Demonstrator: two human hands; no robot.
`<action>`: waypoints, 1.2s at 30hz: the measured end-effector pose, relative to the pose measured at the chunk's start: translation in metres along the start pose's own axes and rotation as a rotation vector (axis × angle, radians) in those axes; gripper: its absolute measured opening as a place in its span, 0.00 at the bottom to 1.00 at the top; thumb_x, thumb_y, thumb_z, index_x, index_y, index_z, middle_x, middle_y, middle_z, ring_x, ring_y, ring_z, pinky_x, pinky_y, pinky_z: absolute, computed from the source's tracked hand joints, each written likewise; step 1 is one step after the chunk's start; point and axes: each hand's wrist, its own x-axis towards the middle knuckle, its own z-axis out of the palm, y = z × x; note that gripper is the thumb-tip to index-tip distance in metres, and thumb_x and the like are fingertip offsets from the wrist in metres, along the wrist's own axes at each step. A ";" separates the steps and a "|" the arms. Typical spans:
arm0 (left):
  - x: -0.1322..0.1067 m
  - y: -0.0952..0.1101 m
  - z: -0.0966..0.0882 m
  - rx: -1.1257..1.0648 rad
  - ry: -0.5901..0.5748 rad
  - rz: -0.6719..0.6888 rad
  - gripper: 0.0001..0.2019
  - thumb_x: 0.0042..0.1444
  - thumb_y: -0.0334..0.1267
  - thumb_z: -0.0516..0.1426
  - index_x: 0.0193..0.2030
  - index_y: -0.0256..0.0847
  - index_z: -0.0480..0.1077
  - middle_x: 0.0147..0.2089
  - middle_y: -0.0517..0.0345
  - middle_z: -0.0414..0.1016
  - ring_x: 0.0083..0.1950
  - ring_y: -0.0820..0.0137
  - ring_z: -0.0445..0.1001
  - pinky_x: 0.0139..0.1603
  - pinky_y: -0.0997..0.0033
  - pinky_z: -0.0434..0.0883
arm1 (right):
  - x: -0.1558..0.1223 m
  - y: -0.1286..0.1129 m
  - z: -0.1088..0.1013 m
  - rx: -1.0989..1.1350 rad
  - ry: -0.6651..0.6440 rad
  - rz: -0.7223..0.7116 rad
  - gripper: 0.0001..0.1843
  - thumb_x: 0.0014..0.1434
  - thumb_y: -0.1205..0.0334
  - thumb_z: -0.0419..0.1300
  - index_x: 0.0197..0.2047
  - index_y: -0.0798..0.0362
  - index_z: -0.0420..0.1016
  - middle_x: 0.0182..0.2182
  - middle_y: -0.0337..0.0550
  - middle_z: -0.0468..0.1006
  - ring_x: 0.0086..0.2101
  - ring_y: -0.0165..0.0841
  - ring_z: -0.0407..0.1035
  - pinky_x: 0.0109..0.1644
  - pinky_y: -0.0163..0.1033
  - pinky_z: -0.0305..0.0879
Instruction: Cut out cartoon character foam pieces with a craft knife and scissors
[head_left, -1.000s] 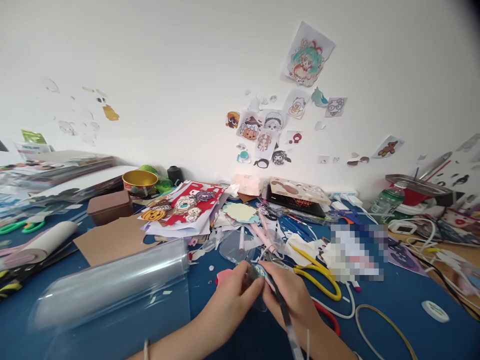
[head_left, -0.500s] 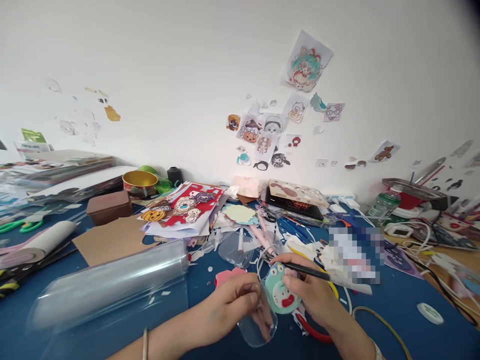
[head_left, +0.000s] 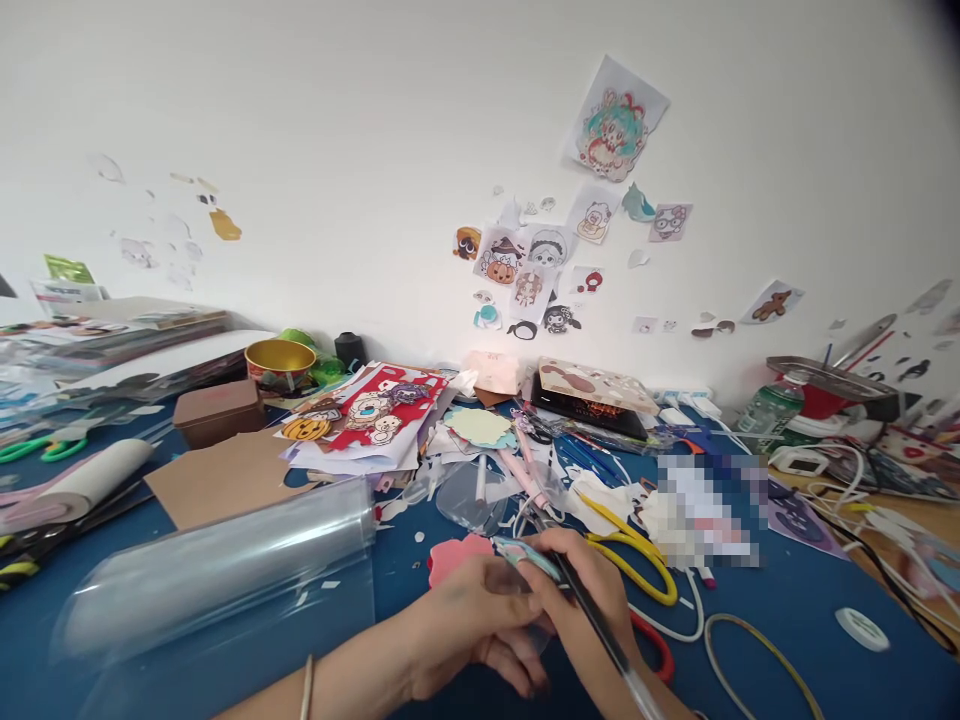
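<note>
My left hand (head_left: 487, 620) is closed, its fingers curled around a clear plastic piece (head_left: 541, 636) that is mostly hidden. Close against it, my right hand (head_left: 592, 600) grips a light-blue cartoon cutout (head_left: 521, 552), now seen almost edge-on. A dark pen with a clear end (head_left: 604, 622) lies across the same hand, slanting down to the right. Partly behind my left hand is a pink scalloped shape (head_left: 454, 560). Right of my hands lie yellow-handled scissors (head_left: 637, 560) and a red handle (head_left: 660, 648), partly covered by my right hand.
A large roll of clear film (head_left: 217, 575) lies at left on the blue tabletop (head_left: 405, 640). Behind it are brown cardboard (head_left: 225, 485), a brown box (head_left: 219, 412) and a gold tin (head_left: 280, 356). Paper scraps and cables (head_left: 757, 650) crowd the middle and right.
My hands have come together. The cutout has turned from facing me to nearly edge-on, and the pen now points down to the right. The clear piece is more hidden.
</note>
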 end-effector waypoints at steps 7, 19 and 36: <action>0.003 -0.004 -0.001 0.113 0.027 0.036 0.23 0.42 0.52 0.64 0.35 0.34 0.66 0.27 0.57 0.71 0.20 0.79 0.65 0.22 0.76 0.62 | 0.009 0.002 -0.007 0.000 -0.038 0.081 0.14 0.61 0.53 0.52 0.29 0.49 0.72 0.20 0.36 0.73 0.24 0.33 0.69 0.25 0.33 0.64; -0.005 0.012 0.001 0.276 -0.058 -0.022 0.18 0.47 0.51 0.58 0.36 0.37 0.65 0.23 0.67 0.59 0.22 0.80 0.52 0.24 0.75 0.48 | 0.010 -0.042 -0.032 0.038 0.049 0.379 0.16 0.53 0.45 0.58 0.27 0.49 0.74 0.24 0.40 0.75 0.28 0.37 0.70 0.28 0.35 0.66; -0.008 0.024 0.008 0.562 0.039 0.044 0.09 0.51 0.39 0.49 0.24 0.40 0.65 0.17 0.70 0.54 0.19 0.78 0.51 0.20 0.76 0.49 | 0.007 0.001 -0.012 0.250 0.169 0.379 0.17 0.48 0.45 0.63 0.25 0.51 0.71 0.20 0.38 0.70 0.22 0.33 0.63 0.22 0.35 0.58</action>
